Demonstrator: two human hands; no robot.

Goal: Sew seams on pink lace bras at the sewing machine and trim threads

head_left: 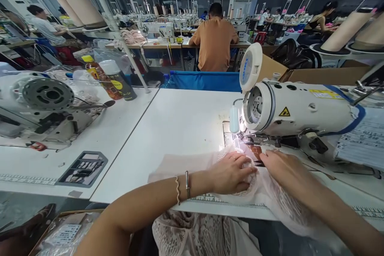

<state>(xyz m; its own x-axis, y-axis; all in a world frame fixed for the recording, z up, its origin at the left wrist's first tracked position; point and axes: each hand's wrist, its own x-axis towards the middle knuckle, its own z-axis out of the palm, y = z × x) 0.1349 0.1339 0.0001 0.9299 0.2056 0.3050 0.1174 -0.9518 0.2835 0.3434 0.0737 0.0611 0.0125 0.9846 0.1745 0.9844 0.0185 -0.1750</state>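
Note:
Pale pink lace fabric (186, 164) lies across the table front and under the lit needle area of a white sewing machine (303, 106). My left hand (232, 172) rests palm down on its lace edge, fingers extended and slightly apart, just in front of the needle. To the right, my right hand (283, 166) has its fingers closed at the fabric's edge, close to a small brown piece (256, 152) beside the presser foot. Its fingertips are partly hidden. More of the fabric hangs over the table edge below my right wrist. Another lace piece (198, 234) lies on my lap.
On the left stands a second machine (48, 104); behind it are a spray can (117, 80) and a yellow-capped bottle (100, 76). A measuring tape (228, 204) runs along the front edge. A person in an orange shirt (214, 44) sits ahead, beyond a blue cloth bin (207, 82).

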